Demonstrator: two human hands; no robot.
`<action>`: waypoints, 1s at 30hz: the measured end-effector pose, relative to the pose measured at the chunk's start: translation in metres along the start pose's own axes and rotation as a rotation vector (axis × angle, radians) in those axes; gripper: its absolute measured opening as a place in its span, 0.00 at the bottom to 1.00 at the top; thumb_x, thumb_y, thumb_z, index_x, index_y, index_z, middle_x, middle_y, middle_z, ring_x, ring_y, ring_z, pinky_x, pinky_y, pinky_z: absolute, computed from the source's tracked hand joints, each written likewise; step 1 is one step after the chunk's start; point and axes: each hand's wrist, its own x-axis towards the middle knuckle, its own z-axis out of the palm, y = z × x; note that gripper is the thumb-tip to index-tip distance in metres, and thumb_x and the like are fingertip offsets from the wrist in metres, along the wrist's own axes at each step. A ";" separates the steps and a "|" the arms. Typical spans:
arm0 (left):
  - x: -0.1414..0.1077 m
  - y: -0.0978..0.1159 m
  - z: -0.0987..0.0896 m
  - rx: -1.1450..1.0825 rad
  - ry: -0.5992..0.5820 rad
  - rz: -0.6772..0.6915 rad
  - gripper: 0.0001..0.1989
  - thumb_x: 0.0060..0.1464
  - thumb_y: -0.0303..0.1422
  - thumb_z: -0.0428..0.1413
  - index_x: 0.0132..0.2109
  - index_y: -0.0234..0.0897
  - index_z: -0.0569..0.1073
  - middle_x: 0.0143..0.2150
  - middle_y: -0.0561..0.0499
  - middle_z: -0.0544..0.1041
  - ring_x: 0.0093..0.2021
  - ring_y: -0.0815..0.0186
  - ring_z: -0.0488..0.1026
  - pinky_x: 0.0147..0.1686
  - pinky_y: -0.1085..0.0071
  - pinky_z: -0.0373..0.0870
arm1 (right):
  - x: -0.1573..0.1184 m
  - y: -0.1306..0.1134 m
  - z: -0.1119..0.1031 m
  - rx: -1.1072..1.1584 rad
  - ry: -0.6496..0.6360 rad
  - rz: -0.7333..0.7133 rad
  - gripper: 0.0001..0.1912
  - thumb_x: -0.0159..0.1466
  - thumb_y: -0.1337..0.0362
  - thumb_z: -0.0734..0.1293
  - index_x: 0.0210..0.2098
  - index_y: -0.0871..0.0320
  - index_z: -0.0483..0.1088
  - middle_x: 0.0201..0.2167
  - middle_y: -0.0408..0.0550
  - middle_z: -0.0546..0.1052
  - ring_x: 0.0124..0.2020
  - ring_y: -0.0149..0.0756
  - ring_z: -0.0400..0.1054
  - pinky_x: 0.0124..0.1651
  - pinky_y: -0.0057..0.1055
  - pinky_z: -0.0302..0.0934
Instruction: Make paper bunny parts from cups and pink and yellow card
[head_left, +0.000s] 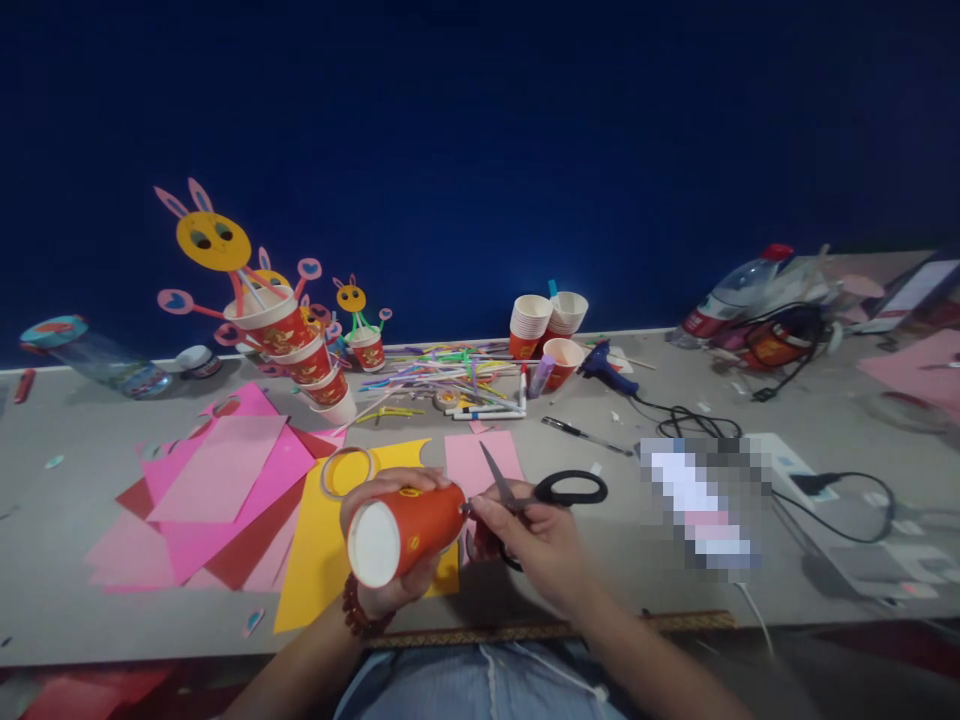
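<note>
My left hand (405,585) is wrapped round a red paper cup (424,525), tilted on its side with its white end toward the lower left. Black-handled scissors (551,492) are in my right hand (544,545), their blades spread apart. One blade slants up and away, while the other points at the right end of the cup. The fingers of my right hand are close to that end; whether the blade tip pierces it is hard to make out. Under my hands lie a yellow sheet (300,570) and a pink paper piece (487,455).
Pink and red sheets (225,460) are piled at left beside a tape roll (347,472). Decorated cups with rabbit faces (214,240), pipe cleaners (450,370), stacked cups (531,325) and a blue glue gun (607,370) stand behind. A pen (585,436) and cables lie right.
</note>
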 end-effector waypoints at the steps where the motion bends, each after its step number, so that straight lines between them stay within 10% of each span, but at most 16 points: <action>1: 0.001 0.001 0.000 -0.012 -0.011 -0.017 0.25 0.49 0.37 0.66 0.50 0.47 0.64 0.44 0.50 0.76 0.45 0.54 0.77 0.51 0.47 0.70 | 0.000 0.000 -0.001 -0.008 -0.010 0.002 0.21 0.58 0.45 0.72 0.26 0.59 0.75 0.21 0.42 0.71 0.20 0.29 0.66 0.23 0.24 0.63; 23: -0.005 -0.006 -0.023 -0.114 -0.115 -0.425 0.25 0.46 0.38 0.67 0.50 0.38 0.71 0.41 0.44 0.79 0.44 0.49 0.77 0.41 0.57 0.77 | 0.009 -0.016 -0.018 -0.465 -0.235 -0.486 0.17 0.67 0.60 0.66 0.22 0.56 0.72 0.21 0.44 0.77 0.31 0.36 0.75 0.41 0.32 0.68; 30: 0.005 -0.002 -0.007 -0.150 -0.050 -0.395 0.22 0.51 0.42 0.62 0.50 0.39 0.71 0.41 0.44 0.78 0.45 0.50 0.77 0.45 0.54 0.77 | 0.002 -0.013 -0.018 -0.256 -0.152 -0.127 0.21 0.65 0.50 0.67 0.23 0.58 0.72 0.20 0.44 0.74 0.21 0.32 0.70 0.25 0.27 0.66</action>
